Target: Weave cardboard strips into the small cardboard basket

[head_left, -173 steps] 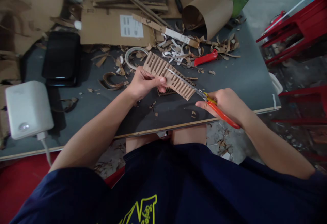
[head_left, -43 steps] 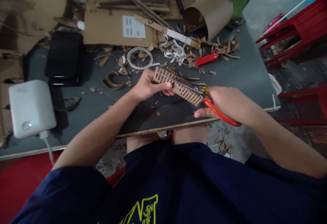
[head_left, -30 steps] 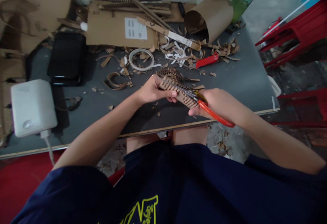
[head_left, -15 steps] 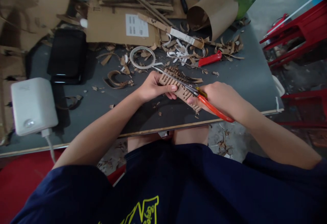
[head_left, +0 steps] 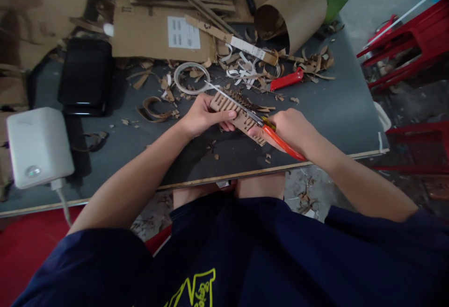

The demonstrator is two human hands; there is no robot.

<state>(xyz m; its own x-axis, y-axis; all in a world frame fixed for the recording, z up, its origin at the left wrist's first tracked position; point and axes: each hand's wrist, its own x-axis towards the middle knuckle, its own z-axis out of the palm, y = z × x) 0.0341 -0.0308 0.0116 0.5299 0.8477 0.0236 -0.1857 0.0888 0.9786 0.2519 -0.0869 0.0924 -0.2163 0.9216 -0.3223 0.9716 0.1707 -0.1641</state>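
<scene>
A slotted cardboard strip (head_left: 242,121) is tilted over the front part of the dark table. My left hand (head_left: 206,116) pinches its upper left end, thumb on top. In my right hand (head_left: 289,127) are scissors (head_left: 280,142) with orange handles, their long blades lying along the strip's upper edge and pointing up and left. The right thumb also rests against the strip's lower right end. Small cardboard curls lie just beyond the blades. A roll of tape (head_left: 191,79) lies past the scissor tips.
A red cutter (head_left: 286,80), paper scraps, a cardboard sheet (head_left: 140,36) and a cardboard tube (head_left: 301,15) lie farther back. At the left are a black case (head_left: 86,75) and a white device (head_left: 40,146) with a cable. Red chairs (head_left: 414,40) stand right of the table.
Both hands, the strip and the scissors have shifted slightly left in view. The table items have shifted left too. Both hands keep their holds.
</scene>
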